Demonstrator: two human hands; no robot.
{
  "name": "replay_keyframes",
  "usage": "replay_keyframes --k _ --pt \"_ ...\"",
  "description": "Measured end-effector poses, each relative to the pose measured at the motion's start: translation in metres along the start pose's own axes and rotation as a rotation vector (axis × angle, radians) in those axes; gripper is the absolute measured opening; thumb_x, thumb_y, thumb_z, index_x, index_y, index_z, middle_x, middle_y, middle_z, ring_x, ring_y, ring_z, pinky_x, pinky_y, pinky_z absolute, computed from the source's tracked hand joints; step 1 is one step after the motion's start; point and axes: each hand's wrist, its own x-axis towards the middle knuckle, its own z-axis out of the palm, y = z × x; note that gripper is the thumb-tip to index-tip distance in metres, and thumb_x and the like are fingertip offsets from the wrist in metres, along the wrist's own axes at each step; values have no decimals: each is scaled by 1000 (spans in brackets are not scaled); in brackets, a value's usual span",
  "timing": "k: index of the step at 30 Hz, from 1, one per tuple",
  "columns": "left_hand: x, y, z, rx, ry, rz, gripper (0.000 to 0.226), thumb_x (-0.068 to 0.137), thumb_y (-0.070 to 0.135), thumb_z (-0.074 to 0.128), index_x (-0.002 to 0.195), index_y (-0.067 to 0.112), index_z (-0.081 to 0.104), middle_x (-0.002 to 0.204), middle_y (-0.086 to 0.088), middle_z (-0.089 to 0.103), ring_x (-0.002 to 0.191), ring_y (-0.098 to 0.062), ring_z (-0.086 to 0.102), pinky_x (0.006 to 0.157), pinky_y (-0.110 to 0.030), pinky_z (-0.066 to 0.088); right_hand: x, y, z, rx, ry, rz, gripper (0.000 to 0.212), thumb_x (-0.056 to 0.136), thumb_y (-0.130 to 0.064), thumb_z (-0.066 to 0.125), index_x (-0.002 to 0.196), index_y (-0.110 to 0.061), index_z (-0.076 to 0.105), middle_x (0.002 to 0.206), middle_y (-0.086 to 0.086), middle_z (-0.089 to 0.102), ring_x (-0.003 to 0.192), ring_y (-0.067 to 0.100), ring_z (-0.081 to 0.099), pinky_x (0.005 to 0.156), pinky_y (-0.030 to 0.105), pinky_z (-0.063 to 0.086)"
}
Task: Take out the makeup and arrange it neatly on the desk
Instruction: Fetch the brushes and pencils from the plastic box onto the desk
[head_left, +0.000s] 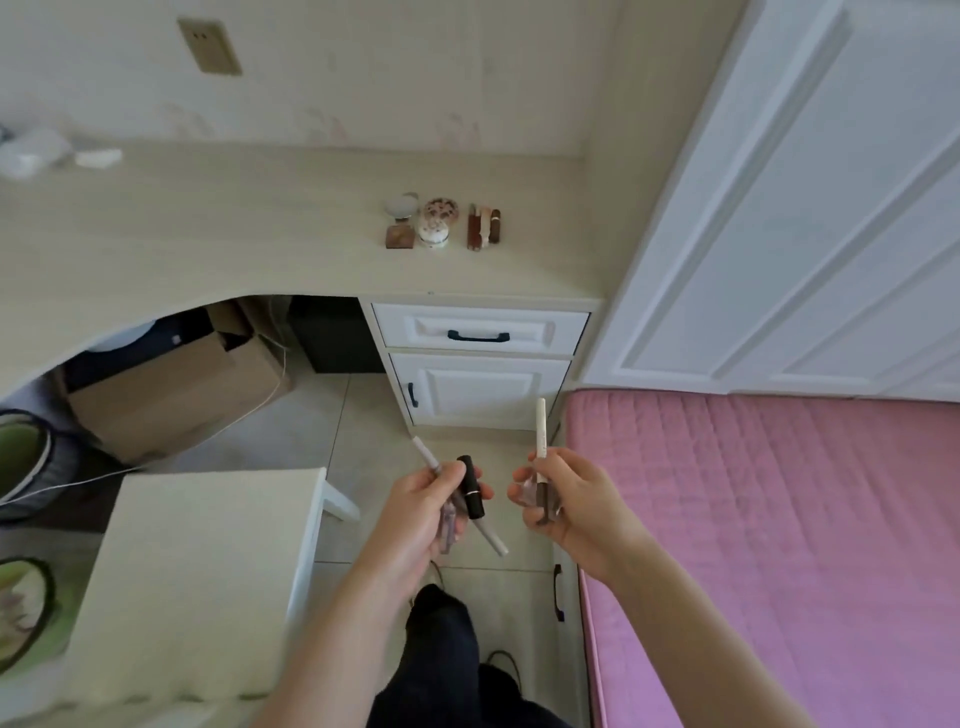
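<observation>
Both hands are raised over the tiled floor (358, 415) beside the pink bed (769, 519). Left hand (415, 512) keeps a closed grip around a black lipstick (471, 488), a long white pencil (447, 488) and a clear tube (449, 530). Right hand (571, 506) pinches an upright white pencil (541, 428) along with a dark-capped clear tube (540, 496). Farther off, on the table (208, 249), a cluster of compacts (421, 222) sits just beside a row of lipsticks (484, 227), above a white drawer (478, 330).
</observation>
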Motion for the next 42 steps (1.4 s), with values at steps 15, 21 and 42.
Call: replay_keyframes --k 15,21,42 --pt "204 157 -18 68 -39 0 25 98 20 50 93 1 65 74 -11 71 40 -12 45 39 -20 36 181 -124 76 142 81 -81 14 94 6 43 95 3 57 75 13 66 80 28 72 66 34 58" --pt "273 202 -3 171 -89 -25 25 99 20 48 96 1 63 76 -11 72 38 -12 44 41 -21 31 235 -164 79 307 75 -71 20 95 6 43 113 8 54 89 22 68 85 35 70 72 41 59" --pt "466 246 108 475 -50 -117 26 97 16 48 96 -7 60 91 -26 70 45 -16 55 42 -24 39 403 -284 14 -108 178 20 30 91 7 53 119 -5 54 103 13 65 93 25 66 78 38 58"
